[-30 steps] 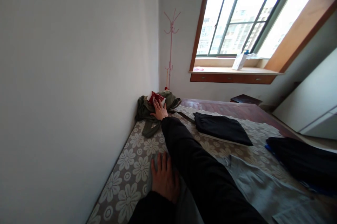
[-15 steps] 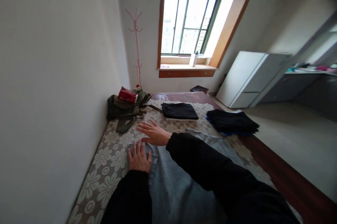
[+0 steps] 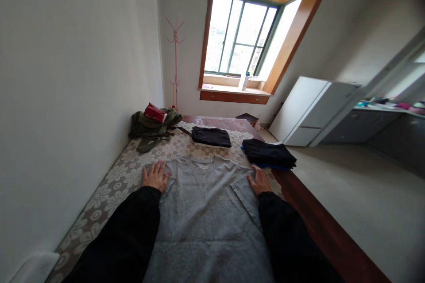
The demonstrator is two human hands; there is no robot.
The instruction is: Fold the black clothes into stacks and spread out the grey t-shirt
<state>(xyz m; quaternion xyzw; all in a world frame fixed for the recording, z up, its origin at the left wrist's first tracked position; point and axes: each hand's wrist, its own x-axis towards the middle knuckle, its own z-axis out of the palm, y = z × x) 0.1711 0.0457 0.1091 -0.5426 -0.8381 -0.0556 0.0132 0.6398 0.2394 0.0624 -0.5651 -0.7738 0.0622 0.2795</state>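
Grey cotton lies flat under our spread fingers (image 3: pixel 156 168): our left hand (image 3: pixel 154 176) presses one sleeve of the T-shirt (image 3: pixel 207 203), our right hand (image 3: pixel 260 182) the other, both open-palmed and gripping nothing. Beyond the right fingers sits a dark folded stack (image 3: pixel 268 153) near the bed (image 3: pixel 109 194) edge; a careless sweep could nudge it off, and uneven pressing could set creases.
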